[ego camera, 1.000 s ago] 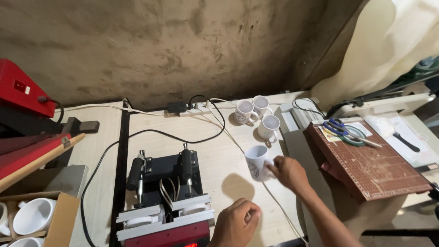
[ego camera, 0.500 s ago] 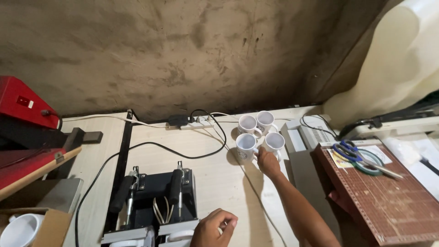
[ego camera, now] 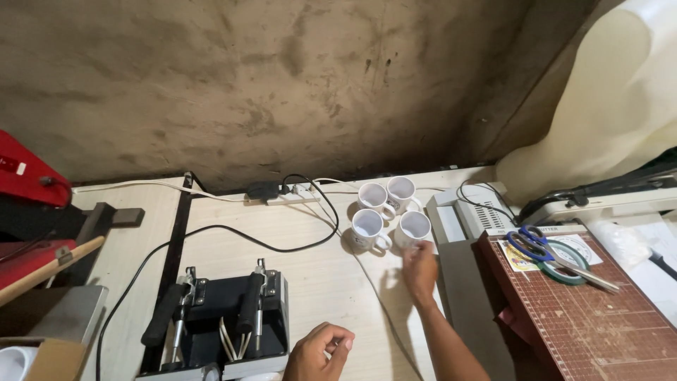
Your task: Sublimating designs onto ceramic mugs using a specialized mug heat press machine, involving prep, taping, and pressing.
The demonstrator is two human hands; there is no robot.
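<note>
A red press [ego camera: 28, 180] sat at far left, w/ a black 2-handled mug press [ego camera: 218, 317] at the near edge of the pale worktable [ego camera: 317, 275]. The left hand [ego camera: 319, 351] rested loosely curled by it, holding nothing. The right hand [ego camera: 420, 266], fingers open, touched the front-right mug [ego camera: 413, 227] in a cluster of 4 white mugs near the power strip [ego camera: 278, 192]. Scissors [ego camera: 546, 252] lay on the cutting mat [ego camera: 592, 310] at right.

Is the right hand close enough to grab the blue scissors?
Probably yes. The right hand is at a white mug, and the scissors lie just to its right on the brown cutting mat, with nothing between them.
</note>
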